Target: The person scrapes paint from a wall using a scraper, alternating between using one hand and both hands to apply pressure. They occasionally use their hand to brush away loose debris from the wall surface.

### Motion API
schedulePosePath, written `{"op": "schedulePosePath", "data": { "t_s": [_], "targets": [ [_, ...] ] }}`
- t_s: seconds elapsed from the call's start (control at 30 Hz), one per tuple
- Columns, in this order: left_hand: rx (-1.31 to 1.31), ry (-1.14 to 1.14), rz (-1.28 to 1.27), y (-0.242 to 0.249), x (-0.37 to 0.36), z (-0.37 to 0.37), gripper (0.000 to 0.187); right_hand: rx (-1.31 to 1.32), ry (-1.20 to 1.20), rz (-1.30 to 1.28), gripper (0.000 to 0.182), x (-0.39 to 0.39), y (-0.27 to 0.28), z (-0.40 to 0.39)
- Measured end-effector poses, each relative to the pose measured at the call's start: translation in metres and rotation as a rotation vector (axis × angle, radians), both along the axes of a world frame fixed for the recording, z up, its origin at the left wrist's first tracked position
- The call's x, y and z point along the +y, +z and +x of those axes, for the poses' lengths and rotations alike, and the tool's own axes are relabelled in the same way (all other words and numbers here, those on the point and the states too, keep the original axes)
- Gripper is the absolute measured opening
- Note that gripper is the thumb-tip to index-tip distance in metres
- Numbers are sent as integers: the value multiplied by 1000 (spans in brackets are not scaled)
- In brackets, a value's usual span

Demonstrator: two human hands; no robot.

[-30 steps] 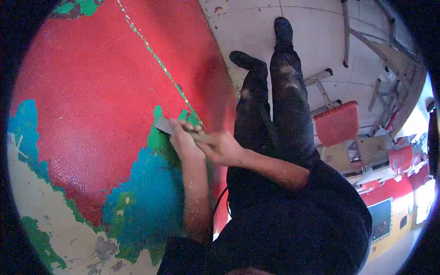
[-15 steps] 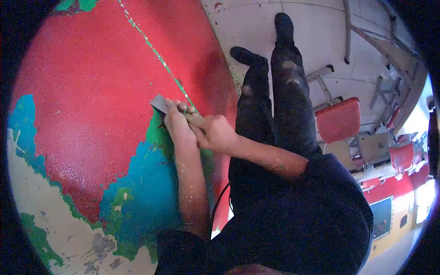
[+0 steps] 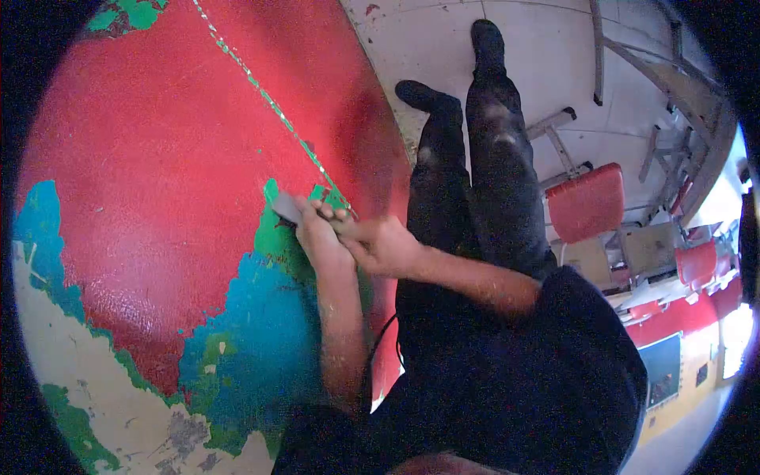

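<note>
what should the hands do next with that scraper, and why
Probably push the scraper slightly farther forward into the red paint: the left hand and right hand both hold it, and its front edge sits by the red's ragged border, where green paint shows.

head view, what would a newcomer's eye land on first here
The bright red wall filling the left side, with a large blue patch toward its bottom, would likely catch the eye first. Next come the left hand and right hand near the middle, gripping a scraper against a green patch. A red chair stands out at right.
</note>
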State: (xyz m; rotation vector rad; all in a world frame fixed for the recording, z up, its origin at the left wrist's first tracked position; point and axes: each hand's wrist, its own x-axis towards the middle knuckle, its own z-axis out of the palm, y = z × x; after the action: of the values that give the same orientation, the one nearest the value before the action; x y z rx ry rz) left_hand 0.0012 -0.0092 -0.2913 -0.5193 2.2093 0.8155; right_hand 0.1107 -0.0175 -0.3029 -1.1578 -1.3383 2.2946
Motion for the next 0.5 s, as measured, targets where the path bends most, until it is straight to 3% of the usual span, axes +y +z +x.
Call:
{"op": "schedulePosePath", "data": {
  "t_s": [0.1, 0.23, 0.37, 0.5],
  "targets": [
    [-18, -52, 192, -21, 26, -15, 37, -11, -88, 135, 29, 14, -26, -18],
    [46, 79, 9, 10, -3, 13, 35, 165, -38, 62, 24, -13, -11, 12],
    [71, -120, 171, 1, 13, -11, 34, 135, -40, 164, 24, -5, -21, -13],
    [98, -52, 195, 6, 20, -6, 37, 202, -19, 128, 22, 0, -20, -6]
  ]
}}
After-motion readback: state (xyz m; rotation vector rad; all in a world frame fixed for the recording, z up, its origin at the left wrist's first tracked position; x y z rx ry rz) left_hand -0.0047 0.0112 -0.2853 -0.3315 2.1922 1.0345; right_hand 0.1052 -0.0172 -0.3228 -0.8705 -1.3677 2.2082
